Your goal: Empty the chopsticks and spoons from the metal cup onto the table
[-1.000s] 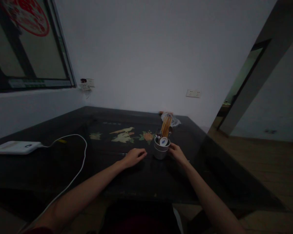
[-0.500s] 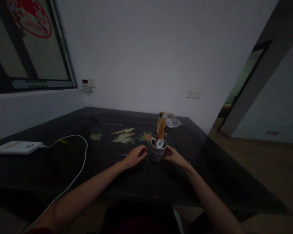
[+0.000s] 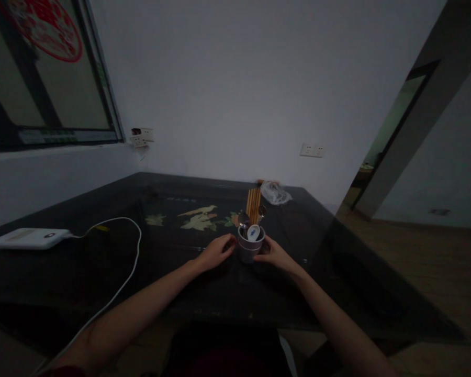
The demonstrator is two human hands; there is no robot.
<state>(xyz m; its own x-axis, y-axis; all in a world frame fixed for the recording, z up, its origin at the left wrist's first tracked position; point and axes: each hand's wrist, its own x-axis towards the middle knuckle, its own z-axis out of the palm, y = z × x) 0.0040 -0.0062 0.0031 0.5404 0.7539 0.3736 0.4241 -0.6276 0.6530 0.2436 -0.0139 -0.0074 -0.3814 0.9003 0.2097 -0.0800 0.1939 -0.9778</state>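
A light grey utensil cup [image 3: 249, 252] stands upright on the dark table in front of me. Several wooden chopsticks [image 3: 253, 205] rise from it, with a white ceramic spoon [image 3: 253, 232] and two metal spoons, one on the left [image 3: 243, 219] and one on the right [image 3: 262, 211]. My right hand [image 3: 272, 253] is against the cup's right side, thumb in front and fingers partly hidden behind. Just left of the cup rests my left hand [image 3: 219, 250], fingers loosely curled with thumb apart, holding nothing.
The dark table [image 3: 172, 293] carries a painted bird-and-flower pattern [image 3: 199, 220]. A clear plastic bag [image 3: 275, 193] lies near the wall. At the left a white device [image 3: 29, 239] trails a white cable [image 3: 138, 246] towards me. Wall sockets [image 3: 312, 151] sit above the table.
The cup with its utensils has shifted slightly left, closer to my left hand. My right hand has moved left with it; my left hand has barely moved.
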